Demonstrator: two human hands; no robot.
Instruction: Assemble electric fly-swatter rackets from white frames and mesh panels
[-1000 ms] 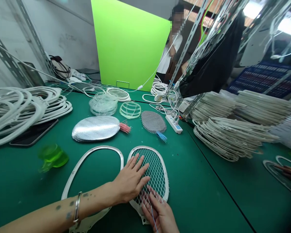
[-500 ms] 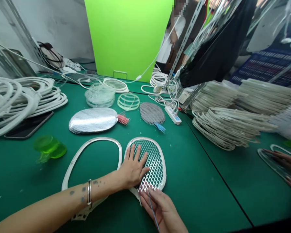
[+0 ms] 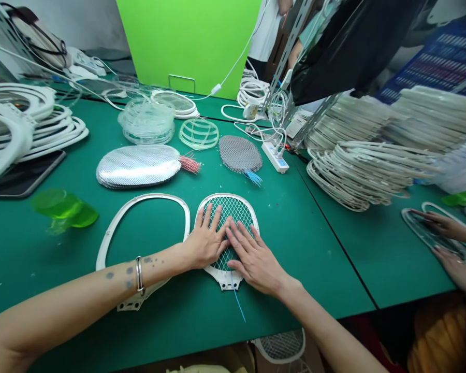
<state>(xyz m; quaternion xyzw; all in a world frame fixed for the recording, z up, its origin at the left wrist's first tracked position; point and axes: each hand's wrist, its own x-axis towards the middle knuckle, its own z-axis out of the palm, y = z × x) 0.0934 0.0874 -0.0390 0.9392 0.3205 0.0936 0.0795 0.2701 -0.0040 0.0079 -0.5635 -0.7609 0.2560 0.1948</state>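
Note:
My left hand (image 3: 204,242) lies flat with fingers spread on the left half of a metal mesh (image 3: 230,203) inside a white racket-shaped frame (image 3: 217,276). On the right half of that mesh rests my right hand (image 3: 259,260), its fingers stretched out and the palm down. The two hands nearly touch at the middle. A thin blue wire (image 3: 239,304) runs from the frame's narrow base toward me, held by neither hand. Under my left forearm, a second white frame (image 3: 159,196) without mesh lies on the green table, partly covered.
Stacked mesh sheets with red wires (image 3: 137,166) and grey mesh with blue wires (image 3: 241,154) lie ahead. White frames (image 3: 68,132) are piled left, greenish frames (image 3: 365,171) right. A power strip (image 3: 275,157) stands behind. A co-worker's hands (image 3: 450,259) work at far right.
My right hand has let go of the blue wire and moved up, flattening onto the mesh beside my left hand. The wire now hangs loose. The view has tilted down slightly.

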